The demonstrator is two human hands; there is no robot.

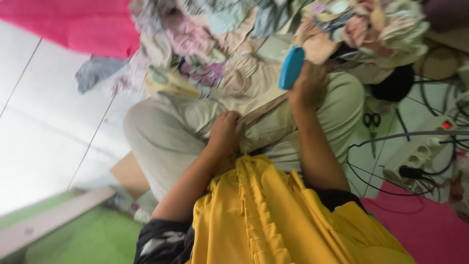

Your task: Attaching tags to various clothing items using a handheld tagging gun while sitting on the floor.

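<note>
I sit on the floor with a beige cloth [254, 85] spread over my lap. My left hand [225, 133] pinches a fold of that cloth near my waist, fingers closed on it. My right hand [309, 84] is closed round a blue handheld tool [291, 67], held upright above the far end of the cloth. A heap of patterned fabric pieces [205, 34] lies just beyond my knees. My yellow pleated garment [264, 215] fills the lower middle of the view.
Scissors [372, 122] lie on the white floor at right, next to a white power strip [420, 151] with a red switch and black cables. Pink cloth [73, 22] covers the top left and a pink mat [420, 225] the bottom right. A green surface [88, 239] sits at bottom left.
</note>
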